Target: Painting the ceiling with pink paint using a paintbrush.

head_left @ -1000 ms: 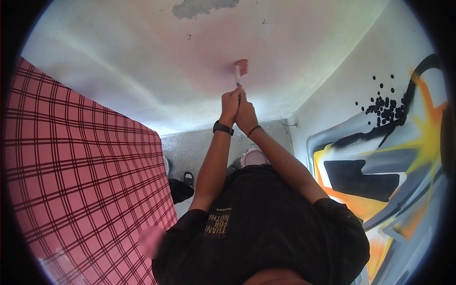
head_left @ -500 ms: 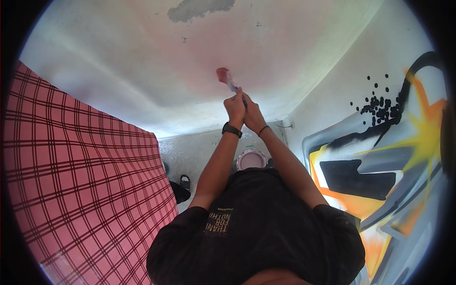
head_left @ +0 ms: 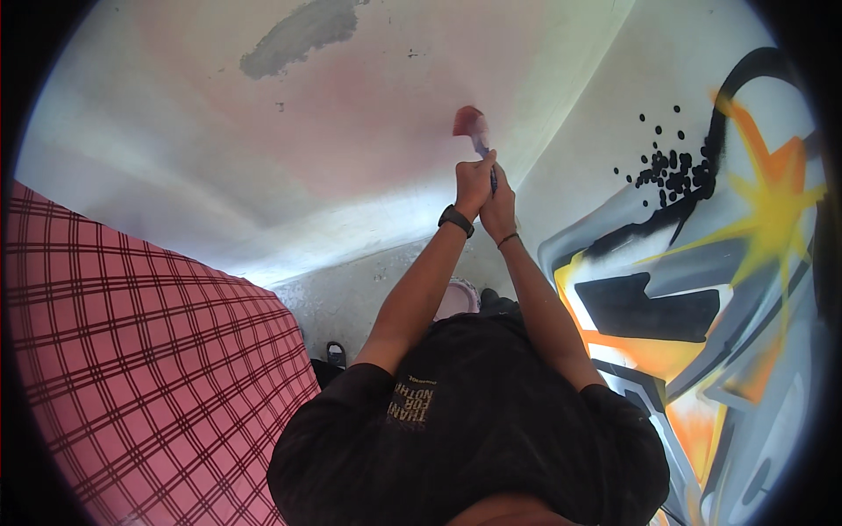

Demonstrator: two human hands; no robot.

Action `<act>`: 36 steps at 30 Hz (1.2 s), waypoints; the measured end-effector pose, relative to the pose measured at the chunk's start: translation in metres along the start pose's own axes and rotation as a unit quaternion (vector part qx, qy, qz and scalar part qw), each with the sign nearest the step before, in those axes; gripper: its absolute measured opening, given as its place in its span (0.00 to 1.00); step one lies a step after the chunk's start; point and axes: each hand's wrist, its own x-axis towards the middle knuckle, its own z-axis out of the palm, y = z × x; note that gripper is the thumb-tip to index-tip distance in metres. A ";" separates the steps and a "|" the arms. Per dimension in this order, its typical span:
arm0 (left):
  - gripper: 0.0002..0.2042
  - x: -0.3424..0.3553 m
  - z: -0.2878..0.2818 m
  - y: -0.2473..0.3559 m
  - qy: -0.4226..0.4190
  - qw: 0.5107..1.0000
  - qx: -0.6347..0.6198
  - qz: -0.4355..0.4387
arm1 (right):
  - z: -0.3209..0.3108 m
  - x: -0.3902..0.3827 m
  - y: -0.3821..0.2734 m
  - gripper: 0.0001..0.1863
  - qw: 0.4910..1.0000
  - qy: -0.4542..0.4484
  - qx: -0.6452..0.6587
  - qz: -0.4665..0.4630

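Observation:
Both my hands are closed around the handle of a paintbrush (head_left: 480, 138), held up in front of the pale wall (head_left: 202, 131). My left hand (head_left: 472, 186), with a dark watch on its wrist, grips nearer the bristles. My right hand (head_left: 500, 210) wraps the handle just below and beside it. The brush's reddish head tilts up and left against a faint pink patch of the wall; whether the bristles touch it I cannot tell. Below my forearms a round paint bucket (head_left: 474, 291) with a smeared rim stands on the floor, partly hidden by my arm and shirt.
A pink plaid cloth (head_left: 167, 351) fills the left side. On the right, a wall bears a graffiti painting (head_left: 649, 307) in black, grey, orange and yellow. A sandalled foot (head_left: 336, 354) shows on the grey floor (head_left: 338, 298). A grey bare patch (head_left: 303, 37) marks the wall higher up.
The brush and both hands have moved right along the wall, grip unchanged. The view has shifted too, and my left forearm now covers more of the bucket.

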 end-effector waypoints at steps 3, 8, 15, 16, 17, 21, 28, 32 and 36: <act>0.24 -0.003 0.004 0.012 -0.045 0.996 -0.072 -0.027 | -0.008 -0.004 -0.029 0.24 0.999 0.023 -0.019 0.033; 0.21 -0.015 -0.002 0.101 -0.144 0.973 -0.177 0.026 | -0.019 0.009 -0.081 0.27 0.977 0.110 -0.106 -0.150; 0.25 0.011 -0.033 0.187 -0.190 0.951 -0.231 0.077 | -0.010 0.041 -0.172 0.25 0.940 0.144 -0.123 -0.283; 0.25 0.009 -0.039 0.172 -0.187 0.952 -0.230 0.080 | -0.003 0.035 -0.161 0.25 0.940 0.142 -0.120 -0.285; 0.25 0.009 -0.043 0.151 -0.156 0.960 -0.225 0.056 | 0.003 0.029 -0.145 0.27 0.950 0.097 -0.153 -0.253; 0.25 -0.001 -0.061 0.071 -0.101 0.966 -0.232 -0.053 | 0.026 0.001 -0.081 0.30 0.961 -0.008 -0.234 -0.148; 0.23 -0.013 -0.126 -0.115 0.046 0.936 -0.268 -0.225 | 0.093 -0.034 0.021 0.25 0.914 -0.247 -0.313 -0.079; 0.24 -0.018 -0.116 -0.096 0.036 0.955 -0.167 -0.241 | 0.095 -0.046 0.040 0.24 0.933 -0.222 -0.280 -0.036; 0.25 -0.011 -0.094 -0.009 0.025 0.979 -0.133 -0.155 | 0.059 -0.028 -0.030 0.26 0.965 -0.139 -0.214 -0.067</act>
